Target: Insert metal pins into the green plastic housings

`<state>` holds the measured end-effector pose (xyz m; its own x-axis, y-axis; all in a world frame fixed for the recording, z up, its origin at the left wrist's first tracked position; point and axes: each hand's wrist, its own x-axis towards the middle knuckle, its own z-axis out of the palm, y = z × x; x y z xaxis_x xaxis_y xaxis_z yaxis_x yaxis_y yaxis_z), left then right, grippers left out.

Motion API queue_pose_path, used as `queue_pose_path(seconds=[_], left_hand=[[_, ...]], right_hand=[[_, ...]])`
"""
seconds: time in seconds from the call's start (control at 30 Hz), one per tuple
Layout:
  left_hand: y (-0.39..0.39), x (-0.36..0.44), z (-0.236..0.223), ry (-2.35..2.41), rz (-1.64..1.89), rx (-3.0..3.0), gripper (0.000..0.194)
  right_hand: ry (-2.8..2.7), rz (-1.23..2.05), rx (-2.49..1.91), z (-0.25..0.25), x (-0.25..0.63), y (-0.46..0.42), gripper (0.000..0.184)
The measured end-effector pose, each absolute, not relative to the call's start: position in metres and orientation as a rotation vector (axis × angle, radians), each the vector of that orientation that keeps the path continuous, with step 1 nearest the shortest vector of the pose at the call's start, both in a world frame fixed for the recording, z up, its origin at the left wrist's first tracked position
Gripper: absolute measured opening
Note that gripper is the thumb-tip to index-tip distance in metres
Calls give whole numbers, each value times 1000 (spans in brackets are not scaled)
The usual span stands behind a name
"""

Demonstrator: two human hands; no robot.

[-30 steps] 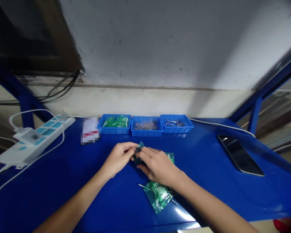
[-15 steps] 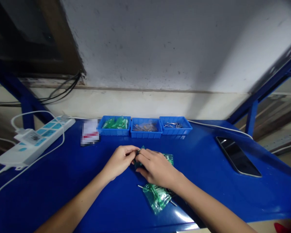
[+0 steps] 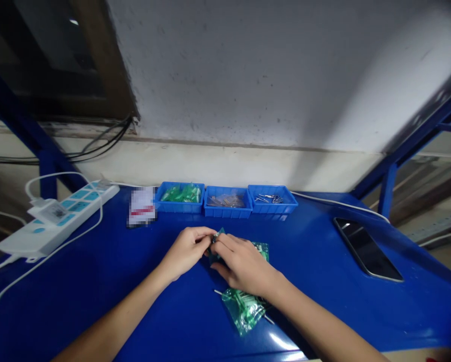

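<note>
Both hands meet over the middle of the blue table. My left hand pinches the edge of a small clear plastic bag between thumb and fingers. My right hand bends over the same bag, its fingers closed on it and hiding most of it. Behind the right hand shows part of a plastic bag with green and white pieces. Below that hand lies a filled plastic bag of green and white pieces. Thin metal rods stick out from beside this bag.
Along the wall stand three blue bins: one with green bagged pieces, one with bagged metal pins, one with loose metal pieces. A white power strip with cables is left, a phone right, a blurred packet beside the bins.
The view has shifted slightly, so the bins sit a little lower in the picture. Both hands keep nearly the same pose on the small bag.
</note>
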<state>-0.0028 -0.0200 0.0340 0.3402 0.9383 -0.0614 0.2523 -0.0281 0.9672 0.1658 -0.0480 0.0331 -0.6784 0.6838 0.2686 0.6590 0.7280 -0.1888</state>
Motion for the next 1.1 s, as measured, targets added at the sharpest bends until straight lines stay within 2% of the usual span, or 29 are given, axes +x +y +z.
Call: queue_pose_path(seconds=[0.33, 0.5, 0.7, 1.1], left_hand=[[-21, -3, 36, 1124, 817, 1516, 25], [-15, -8, 34, 1181, 939, 1465, 28], [-3, -23, 34, 1255, 1098, 1280, 35], [-19, -13, 38, 1210, 926, 1400, 31]], right_hand=[[-2592, 195, -1056, 35, 165, -50, 16], [-2563, 134, -1051, 35, 164, -49, 20], [-2618, 37, -942, 33, 166, -50, 13], [-2539, -88, -785, 26, 163, -55, 15]])
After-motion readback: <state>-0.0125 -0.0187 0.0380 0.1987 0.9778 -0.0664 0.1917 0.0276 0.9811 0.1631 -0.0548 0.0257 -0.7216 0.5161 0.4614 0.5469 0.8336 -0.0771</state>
